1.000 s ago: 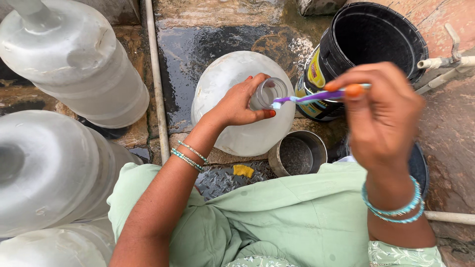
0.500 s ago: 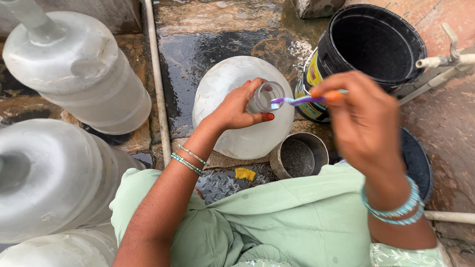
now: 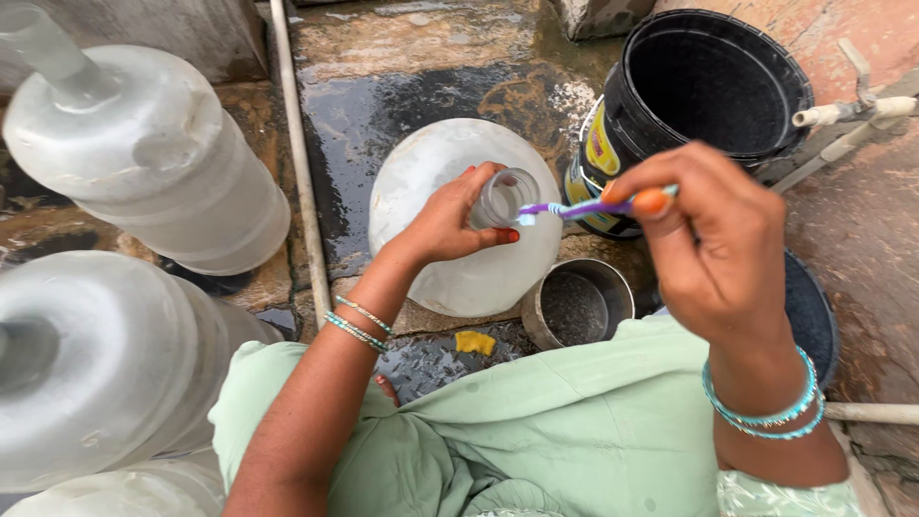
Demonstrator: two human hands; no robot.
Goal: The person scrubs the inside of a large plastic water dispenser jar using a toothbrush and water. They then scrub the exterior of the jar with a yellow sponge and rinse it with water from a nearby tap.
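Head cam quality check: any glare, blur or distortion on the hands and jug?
Head view: soft daylight, no hard shadows; wet dark stone floor reflects a pale sheen; the translucent white plastic jug is sharp, as are the left hand and purple toothbrush; the right hand is close and looks oversized; wide-angle bulging on the big jugs at left.
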